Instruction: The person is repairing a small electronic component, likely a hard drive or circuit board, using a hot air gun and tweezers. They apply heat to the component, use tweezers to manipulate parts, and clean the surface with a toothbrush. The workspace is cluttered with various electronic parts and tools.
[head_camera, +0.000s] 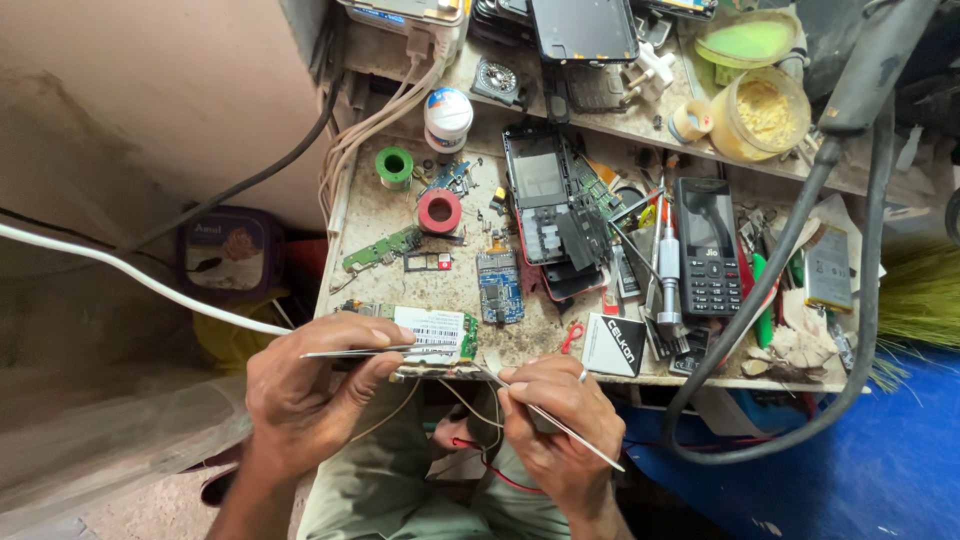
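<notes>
My left hand (305, 395) grips metal tweezers (375, 351) whose tips lie against a green circuit board with a white label (432, 333) at the bench's front edge. My right hand (555, 425) holds a thin metal tool (560, 425) like a pen, its tip pointing toward the same board's lower right corner. Thin red and pale wires (470, 440) hang below the board, between my hands and above my lap.
The cluttered bench (375, 210) holds a blue circuit board (499, 287), a red tape roll (439, 211), a green roll (394, 166), opened phones (545, 200), a black keypad phone (707, 247), a screwdriver (667, 275) and a yellow tub (765, 112). A thick black hose (850, 250) loops at right.
</notes>
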